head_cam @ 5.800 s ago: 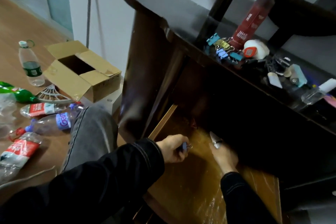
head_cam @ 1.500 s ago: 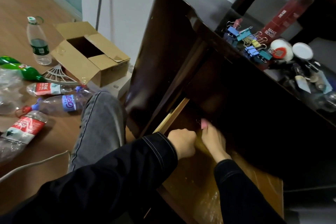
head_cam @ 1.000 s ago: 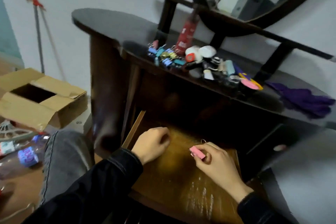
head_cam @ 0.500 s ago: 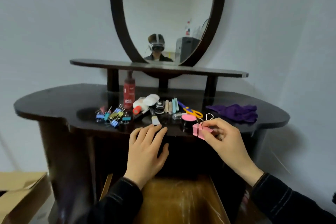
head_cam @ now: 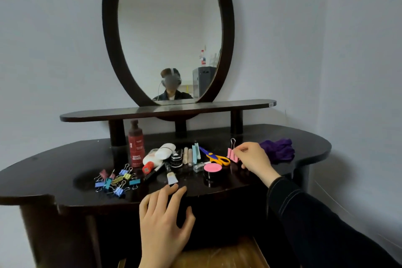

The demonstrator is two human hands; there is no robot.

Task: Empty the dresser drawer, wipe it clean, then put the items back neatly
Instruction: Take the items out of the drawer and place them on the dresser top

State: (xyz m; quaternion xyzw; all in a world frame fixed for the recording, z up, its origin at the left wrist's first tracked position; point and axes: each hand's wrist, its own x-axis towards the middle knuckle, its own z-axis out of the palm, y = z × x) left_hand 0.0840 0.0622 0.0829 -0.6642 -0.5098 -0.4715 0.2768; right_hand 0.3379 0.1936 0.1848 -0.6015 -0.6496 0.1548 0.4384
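Note:
A dark dresser top (head_cam: 54,180) carries the drawer's contents. My right hand (head_cam: 253,158) pinches a pink binder clip (head_cam: 232,152) just above the top, to the right of the blue-and-yellow scissors (head_cam: 215,157). My left hand (head_cam: 163,224) is open, fingers spread, its fingertips at the dresser's front edge. Below it the open wooden drawer (head_cam: 219,257) shows a bare bottom at the frame's lower edge. A pile of coloured binder clips (head_cam: 116,180) lies at the left. A red bottle (head_cam: 136,143), a white tube (head_cam: 152,159), a brush (head_cam: 170,175) and a pink-lidded jar (head_cam: 212,169) stand in the middle.
A purple cloth (head_cam: 278,150) lies at the right end of the dresser top. An oval mirror (head_cam: 169,32) rises above a narrow raised shelf (head_cam: 165,110). White walls close in behind and to the right.
My view rose from the drawer to the dresser top. My right hand lifted the pink clip out of the drawer and carried it up beside the scissors. My left hand opened at the dresser's edge.

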